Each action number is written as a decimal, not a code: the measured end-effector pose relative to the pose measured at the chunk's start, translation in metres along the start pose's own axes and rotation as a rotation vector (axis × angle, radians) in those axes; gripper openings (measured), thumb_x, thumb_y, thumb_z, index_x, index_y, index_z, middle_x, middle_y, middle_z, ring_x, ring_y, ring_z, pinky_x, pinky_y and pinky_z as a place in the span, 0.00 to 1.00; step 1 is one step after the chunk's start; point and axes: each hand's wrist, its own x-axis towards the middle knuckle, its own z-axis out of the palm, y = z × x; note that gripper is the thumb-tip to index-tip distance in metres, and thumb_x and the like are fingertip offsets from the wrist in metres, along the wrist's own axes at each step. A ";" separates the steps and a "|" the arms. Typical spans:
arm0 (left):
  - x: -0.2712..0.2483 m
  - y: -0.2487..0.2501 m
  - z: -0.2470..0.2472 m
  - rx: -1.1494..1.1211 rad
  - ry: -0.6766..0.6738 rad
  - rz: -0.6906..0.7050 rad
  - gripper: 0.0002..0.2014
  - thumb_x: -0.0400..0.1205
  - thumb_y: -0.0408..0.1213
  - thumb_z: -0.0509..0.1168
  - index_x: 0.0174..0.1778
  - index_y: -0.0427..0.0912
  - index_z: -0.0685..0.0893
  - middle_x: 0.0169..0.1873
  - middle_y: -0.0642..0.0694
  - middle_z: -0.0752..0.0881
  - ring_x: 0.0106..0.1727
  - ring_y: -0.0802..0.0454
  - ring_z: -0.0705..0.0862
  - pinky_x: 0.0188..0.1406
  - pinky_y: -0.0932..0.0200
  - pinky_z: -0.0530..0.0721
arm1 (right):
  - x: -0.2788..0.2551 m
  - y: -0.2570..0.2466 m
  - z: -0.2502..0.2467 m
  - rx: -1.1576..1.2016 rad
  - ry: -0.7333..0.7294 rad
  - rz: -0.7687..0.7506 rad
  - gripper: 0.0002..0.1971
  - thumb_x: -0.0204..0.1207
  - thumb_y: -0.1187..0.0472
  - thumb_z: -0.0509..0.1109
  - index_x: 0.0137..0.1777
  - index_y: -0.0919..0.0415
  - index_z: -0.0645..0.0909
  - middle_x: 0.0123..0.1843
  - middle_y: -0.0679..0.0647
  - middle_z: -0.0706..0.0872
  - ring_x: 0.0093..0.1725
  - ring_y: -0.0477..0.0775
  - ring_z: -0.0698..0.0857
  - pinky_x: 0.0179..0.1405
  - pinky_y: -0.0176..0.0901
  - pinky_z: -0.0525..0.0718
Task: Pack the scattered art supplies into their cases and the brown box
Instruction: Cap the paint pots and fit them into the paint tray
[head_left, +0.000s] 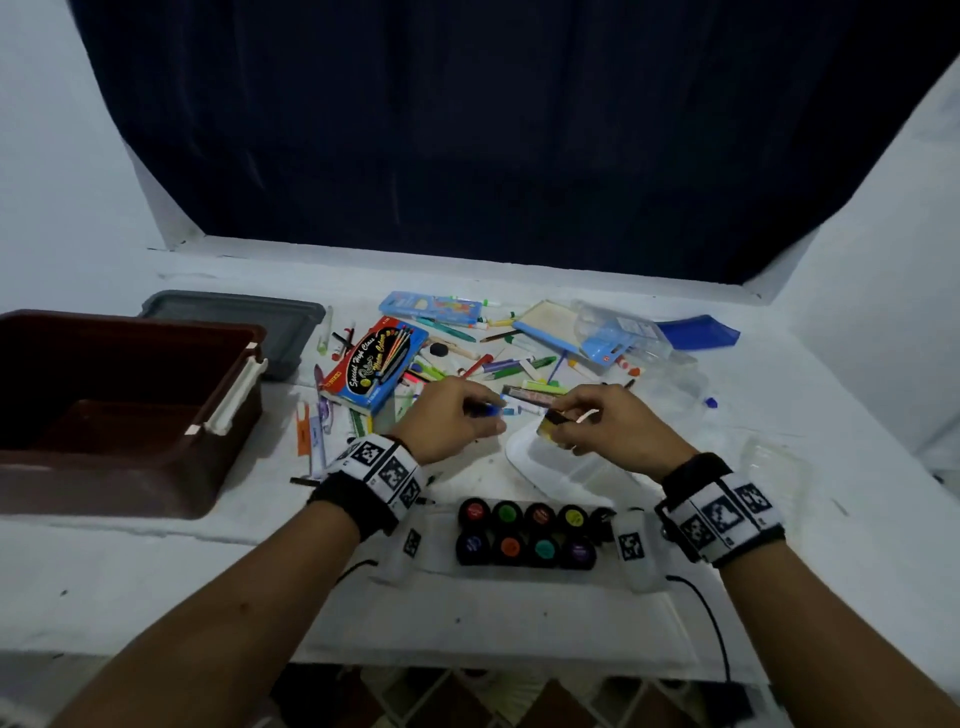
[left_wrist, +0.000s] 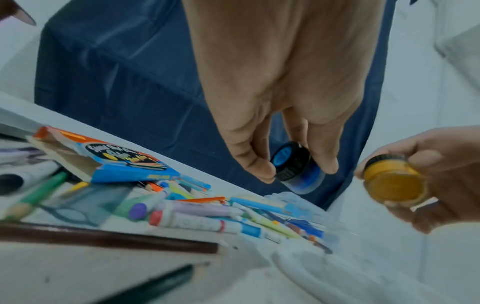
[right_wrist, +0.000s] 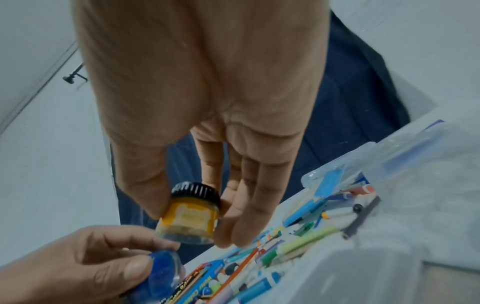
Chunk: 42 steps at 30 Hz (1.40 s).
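My left hand (head_left: 488, 415) pinches a small blue paint jar (left_wrist: 296, 168) with a black cap between thumb and fingers. My right hand (head_left: 563, 423) grips a yellow paint jar (right_wrist: 189, 218), also black-capped, a little to the right. Both jars hang just above a clear plastic tray (head_left: 550, 465) in the middle of the table. Several capped paint pots (head_left: 524, 530) stand in two rows in a white holder (head_left: 441, 569) at the near edge. The brown box (head_left: 104, 467) stands open at the left. Scattered markers and pencils (head_left: 498, 358) lie beyond my hands.
A grey lid (head_left: 234, 317) lies behind the brown box. A blue water-colour pencil box (head_left: 374, 364) rests on the pile's left side. A blue case (head_left: 431, 304) and a clear plastic case (head_left: 623, 332) sit at the back. A dark curtain hangs behind the table.
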 end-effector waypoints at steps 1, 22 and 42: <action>-0.005 0.005 0.003 -0.016 -0.006 0.010 0.14 0.75 0.40 0.77 0.55 0.41 0.91 0.48 0.50 0.90 0.47 0.60 0.87 0.49 0.66 0.84 | -0.008 0.000 0.002 -0.008 0.005 0.017 0.09 0.71 0.63 0.78 0.51 0.59 0.87 0.47 0.60 0.88 0.38 0.56 0.89 0.41 0.50 0.90; -0.055 0.094 0.096 0.236 -0.359 0.127 0.15 0.74 0.39 0.73 0.57 0.42 0.86 0.50 0.47 0.85 0.53 0.49 0.82 0.45 0.63 0.73 | -0.143 0.052 0.009 -0.239 0.235 0.258 0.11 0.70 0.64 0.78 0.51 0.55 0.84 0.51 0.52 0.86 0.47 0.52 0.86 0.47 0.38 0.83; -0.053 0.102 0.132 0.407 -0.321 0.069 0.07 0.71 0.39 0.72 0.43 0.43 0.86 0.36 0.49 0.83 0.40 0.51 0.80 0.39 0.56 0.79 | -0.128 0.072 -0.012 -0.344 -0.034 -0.029 0.12 0.70 0.58 0.78 0.50 0.62 0.84 0.46 0.57 0.84 0.45 0.55 0.79 0.48 0.50 0.78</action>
